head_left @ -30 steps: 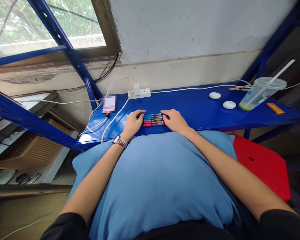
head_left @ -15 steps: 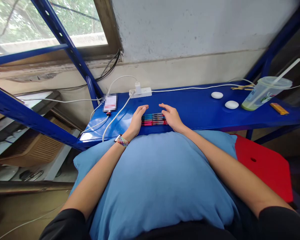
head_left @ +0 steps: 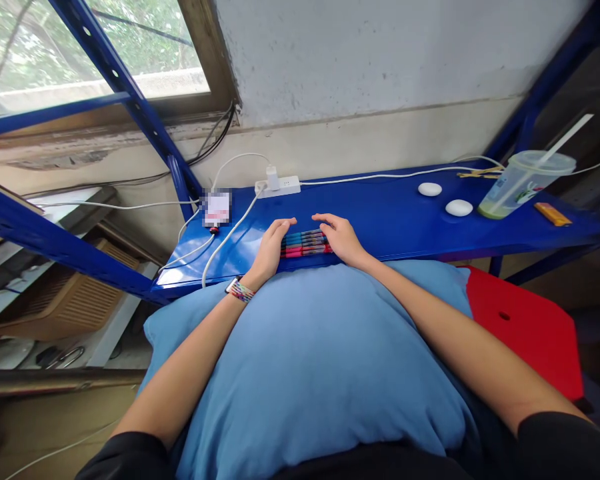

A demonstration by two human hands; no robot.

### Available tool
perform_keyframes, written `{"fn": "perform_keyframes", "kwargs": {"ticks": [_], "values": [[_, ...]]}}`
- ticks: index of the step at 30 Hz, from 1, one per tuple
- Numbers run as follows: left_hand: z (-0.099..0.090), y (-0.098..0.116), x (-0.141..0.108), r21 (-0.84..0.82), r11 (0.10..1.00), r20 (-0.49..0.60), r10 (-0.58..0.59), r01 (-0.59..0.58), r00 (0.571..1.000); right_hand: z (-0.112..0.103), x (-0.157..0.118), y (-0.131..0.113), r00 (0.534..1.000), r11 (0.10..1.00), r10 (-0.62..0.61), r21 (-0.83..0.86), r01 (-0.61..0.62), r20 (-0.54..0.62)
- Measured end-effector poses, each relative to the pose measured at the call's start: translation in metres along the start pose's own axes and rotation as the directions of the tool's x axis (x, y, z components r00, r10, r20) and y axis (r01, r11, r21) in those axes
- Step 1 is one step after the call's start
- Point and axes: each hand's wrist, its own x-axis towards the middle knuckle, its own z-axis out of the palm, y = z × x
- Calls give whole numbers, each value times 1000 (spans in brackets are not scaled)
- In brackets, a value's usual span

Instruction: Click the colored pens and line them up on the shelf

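Several pens [head_left: 306, 244], with blue, dark and red or pink parts, lie side by side in a row on the blue table [head_left: 375, 213], near its front edge. At their left ends stands my left hand [head_left: 271, 250], palm turned inward and fingers stretched out. My right hand [head_left: 344, 239] is at their right ends, its fingers also extended and pointing left. The pens lie between the two palms, and the hands cover their ends. A colourful band with a watch [head_left: 241, 289] is on my left wrist.
White power strip [head_left: 278, 187] and cables lie behind the hands. At the right are two white egg-shaped objects [head_left: 430, 189], a plastic cup [head_left: 523, 187] with a straw and an orange packet [head_left: 553, 214]. A blue cushion [head_left: 330, 360] fills my lap, beside a red stool [head_left: 525, 327].
The camera view has shifted slightly. Both hands remain at the ends of the pens, with little visible change in their pose.
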Motion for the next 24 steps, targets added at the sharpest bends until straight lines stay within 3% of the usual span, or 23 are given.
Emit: {"fn": "perform_keyframes", "kwargs": {"ticks": [5, 12, 24], "values": [[-4, 13, -5, 103, 994, -6, 21, -20, 1000, -9, -10, -13, 997, 988, -78, -135, 76, -8], [-9, 21, -7, 168, 986, -82, 16, -2, 996, -23, -27, -28, 920, 914, -319, -182, 362, 227], [-9, 18, -6, 198, 980, -73, 31, -16, 997, -30, -24, -21, 858, 841, -371, -262, 473, 356]]}}
